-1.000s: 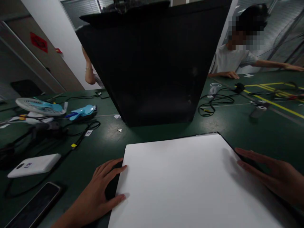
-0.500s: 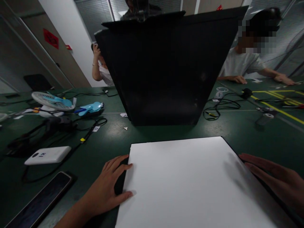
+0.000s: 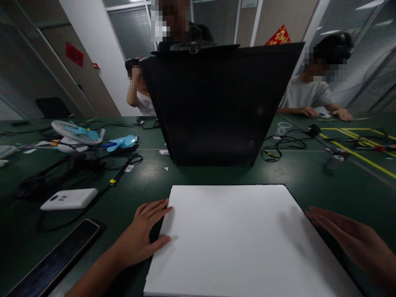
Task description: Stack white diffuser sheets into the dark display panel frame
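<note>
A large white sheet (image 3: 238,239) lies flat on the dark green table (image 3: 334,185) right in front of me, with a thin black edge showing under it. My left hand (image 3: 142,235) rests open against the sheet's left edge, fingers and thumb touching it. My right hand (image 3: 352,239) lies open at the sheet's right edge, fingers stretched out flat and pointing left. Neither hand holds anything.
A big black upright panel (image 3: 216,107) stands behind the sheet. At the left lie a white power bank (image 3: 69,199), a dark phone (image 3: 52,260), black cables (image 3: 120,169) and a blue-white fan (image 3: 72,132). More cables (image 3: 278,146) and yellow floor-tape lines (image 3: 355,154) at the right. Other people sit beyond the panel.
The view has tilted upward, showing more of the room and people behind the panel. Both hands stay open at the sheet's edges; the sheet sits squarer to me.
</note>
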The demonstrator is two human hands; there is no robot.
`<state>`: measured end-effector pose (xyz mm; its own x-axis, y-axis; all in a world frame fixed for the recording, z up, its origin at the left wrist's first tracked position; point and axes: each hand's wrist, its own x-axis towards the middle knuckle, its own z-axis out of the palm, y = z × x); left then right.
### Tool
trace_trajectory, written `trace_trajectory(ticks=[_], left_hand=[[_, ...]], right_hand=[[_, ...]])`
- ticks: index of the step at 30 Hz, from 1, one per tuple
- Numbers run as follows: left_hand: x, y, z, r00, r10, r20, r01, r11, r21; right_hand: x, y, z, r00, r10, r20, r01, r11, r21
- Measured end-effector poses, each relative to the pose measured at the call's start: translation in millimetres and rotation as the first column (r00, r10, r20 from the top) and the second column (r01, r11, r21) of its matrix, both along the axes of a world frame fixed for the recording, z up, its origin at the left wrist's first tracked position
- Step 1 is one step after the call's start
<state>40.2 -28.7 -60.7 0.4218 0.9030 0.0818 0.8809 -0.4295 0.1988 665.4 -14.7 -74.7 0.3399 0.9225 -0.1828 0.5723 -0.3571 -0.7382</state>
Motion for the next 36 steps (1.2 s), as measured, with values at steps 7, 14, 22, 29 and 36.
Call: trace_trajectory(ticks=[7,14,22,29,36], left_hand=[[-12.0,6.3,-10.7,0.998,0.044,-0.052,-0.042,0.998,0.035],[-4.8,1.6,-9.4,0.991,0.028,-0.134,-0.021,0.998,0.055],[5.1,-5.8,-17.3,0.972,0.040,-0.231,-0.015,0.994,0.106],[32.9,-27.3,20.5,0.963,-0.012,-0.268,0.065,0.980,0.190],[68.7,-83.3,27.0,0.949,-0.225,-0.221,0.263,0.951,0.160]], right_hand=[[-4.4,-1.8,-0.4,0.996,0.092,0.022,-0.091,0.996,-0.017],[-5.6,-1.1,-2.7,0.961,0.200,0.189,-0.212,0.976,0.049],[-25.1,-5.0,4.0,0.837,0.328,0.437,-0.451,0.867,0.212],[-57.7,-29.9,29.7,0.586,0.612,0.531,-0.797,0.556,0.238],[-66.4,-56.0,50.3,0.374,0.787,0.490,-0.922,0.371,0.108]])
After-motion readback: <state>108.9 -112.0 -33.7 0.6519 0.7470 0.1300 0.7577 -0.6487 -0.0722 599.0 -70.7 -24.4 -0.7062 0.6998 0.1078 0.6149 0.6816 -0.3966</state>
